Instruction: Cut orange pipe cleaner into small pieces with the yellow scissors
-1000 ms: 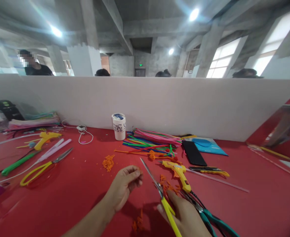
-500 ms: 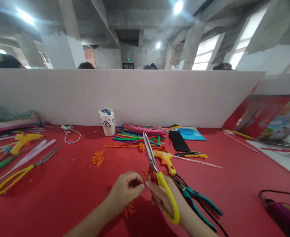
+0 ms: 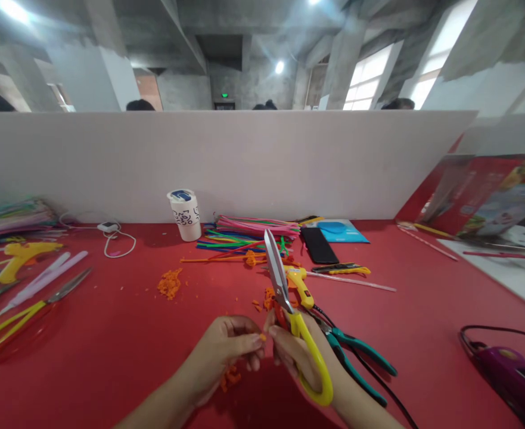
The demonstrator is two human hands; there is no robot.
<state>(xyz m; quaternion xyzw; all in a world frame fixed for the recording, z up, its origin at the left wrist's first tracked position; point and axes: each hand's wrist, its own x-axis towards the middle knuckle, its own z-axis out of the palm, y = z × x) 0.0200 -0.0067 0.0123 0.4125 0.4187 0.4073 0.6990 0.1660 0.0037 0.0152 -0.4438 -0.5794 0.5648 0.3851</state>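
Observation:
My left hand (image 3: 230,351) is pinched around a tiny orange piece (image 3: 263,338) at its fingertips. Close by on the right, my right hand (image 3: 295,348) holds yellow-handled scissors (image 3: 314,357), whose blades point up and away from me. Loose orange bits (image 3: 230,378) lie under and beside my left hand, with more orange bits (image 3: 269,298) beyond the hands. A larger orange pile (image 3: 170,284) sits further left on the red table (image 3: 123,339). Whether my right fingertips also pinch something is too small to tell.
Teal-handled pliers (image 3: 363,351) and a yellow glue gun (image 3: 302,286) lie right of my hands. Beyond are pipe cleaners (image 3: 253,229), a phone (image 3: 319,245), a cutter (image 3: 342,269) and a white cup (image 3: 185,217). More scissors (image 3: 34,310) lie left, a purple tool (image 3: 508,369) right.
My hands have moved slightly apart, and an orange piece now shows at my left fingertips. The camera view has shifted, so the table items appear a little further left and higher.

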